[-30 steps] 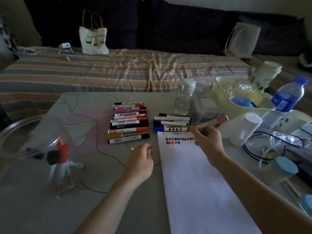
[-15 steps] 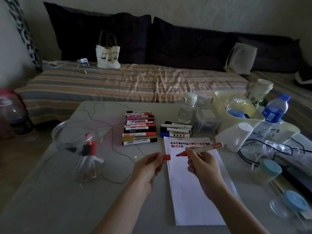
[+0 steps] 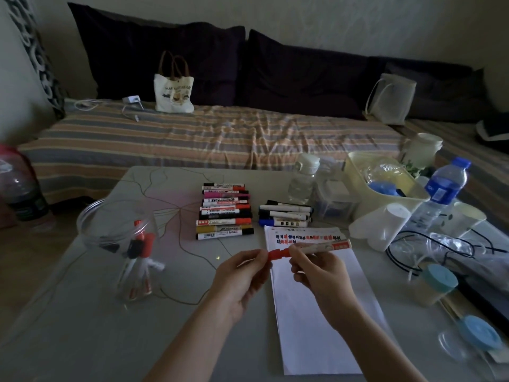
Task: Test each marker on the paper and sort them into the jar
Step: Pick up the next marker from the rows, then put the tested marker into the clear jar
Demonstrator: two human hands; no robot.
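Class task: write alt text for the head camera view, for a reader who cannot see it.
Two hands meet over a sheet of paper: the left hand pinches a red cap at the tip of a red marker gripped by the right hand. On the table, a clear jar at left holds markers; more lie in rows behind.

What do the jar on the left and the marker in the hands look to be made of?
Jar: clear, glossy, probably plastic; the markers inside show through its wall. Glass cannot be ruled out.
Marker: likely plastic, a pale barrel with a printed label and an opaque red cap.
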